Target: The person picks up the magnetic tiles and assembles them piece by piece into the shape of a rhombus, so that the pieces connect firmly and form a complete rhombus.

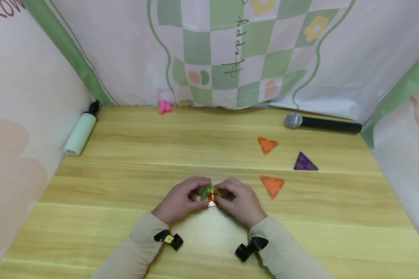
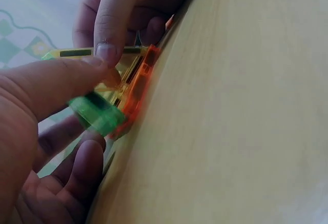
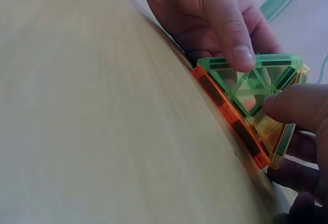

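Observation:
Near the front middle of the table, both hands work on a small group of see-through magnetic triangle tiles. An orange tile (image 3: 224, 108) lies low along the tabletop as the base. My left hand (image 1: 183, 197) holds a green tile (image 3: 256, 80) between thumb and fingers, tilted up from the orange one. From the other side my right hand (image 1: 241, 199) pinches a yellow tile (image 2: 77, 53), which also leans up from the base. The green and yellow tiles meet close together at their edges. Seen from the head, the fingers cover most of the group.
To the right lie an orange triangle tile (image 1: 267, 145), a second orange tile (image 1: 273, 186) and a purple tile (image 1: 305, 162). A microphone (image 1: 322, 123) lies at the back right. A pink object (image 1: 164, 107) and a pale green hand pump (image 1: 80, 133) are at the back and left.

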The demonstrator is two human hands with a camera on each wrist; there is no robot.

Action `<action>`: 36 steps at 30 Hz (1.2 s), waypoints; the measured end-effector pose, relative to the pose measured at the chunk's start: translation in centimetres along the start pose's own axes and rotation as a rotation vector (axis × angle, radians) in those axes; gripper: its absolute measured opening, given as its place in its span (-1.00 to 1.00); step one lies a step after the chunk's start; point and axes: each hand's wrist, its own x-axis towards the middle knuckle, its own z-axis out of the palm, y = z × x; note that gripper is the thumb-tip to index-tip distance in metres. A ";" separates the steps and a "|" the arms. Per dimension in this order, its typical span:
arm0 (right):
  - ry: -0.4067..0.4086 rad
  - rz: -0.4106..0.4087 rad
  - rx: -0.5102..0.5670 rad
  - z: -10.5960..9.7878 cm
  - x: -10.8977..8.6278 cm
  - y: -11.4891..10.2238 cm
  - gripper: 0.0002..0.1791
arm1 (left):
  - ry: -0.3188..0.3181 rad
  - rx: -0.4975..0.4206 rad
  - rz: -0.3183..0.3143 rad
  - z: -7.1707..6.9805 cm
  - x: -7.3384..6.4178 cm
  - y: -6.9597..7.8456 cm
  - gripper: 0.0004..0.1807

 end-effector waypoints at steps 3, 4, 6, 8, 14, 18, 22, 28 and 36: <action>0.001 -0.030 0.003 0.1 0.1 0.0 -0.77 | -0.008 -0.005 -0.001 -0.1 -0.2 0.2 -0.37; 0.000 -0.040 -0.001 0.1 0.1 0.0 -0.78 | -0.010 -0.010 0.000 -0.2 -0.3 0.2 -0.37; 0.001 -0.056 -0.012 0.1 0.2 0.0 -0.79 | -0.012 -0.018 0.010 -0.2 -0.3 0.3 -0.39; -0.001 -0.062 -0.020 0.1 0.2 -0.1 -0.80 | -0.014 -0.027 0.022 -0.3 -0.4 0.3 -0.41; 0.001 -0.032 -0.002 0.0 0.2 -0.2 -0.78 | -0.012 -0.029 0.024 -0.5 -0.5 0.5 -0.46; 0.039 -0.022 0.003 -0.4 0.2 0.1 -0.76 | 0.013 -0.011 0.012 -0.6 -0.3 0.5 -0.45; 0.073 -0.024 0.007 -0.9 0.1 0.5 -0.76 | 0.042 -0.002 -0.002 -0.7 -0.2 0.2 -0.45; 0.112 -0.010 -0.038 -2.0 -0.3 1.3 -0.75 | 0.082 0.023 -0.047 -1.0 -0.3 -0.4 -0.44; 0.169 0.046 -0.076 -4.1 -0.7 2.4 -0.75 | 0.155 0.025 -0.075 -2.3 -0.2 -1.4 -0.43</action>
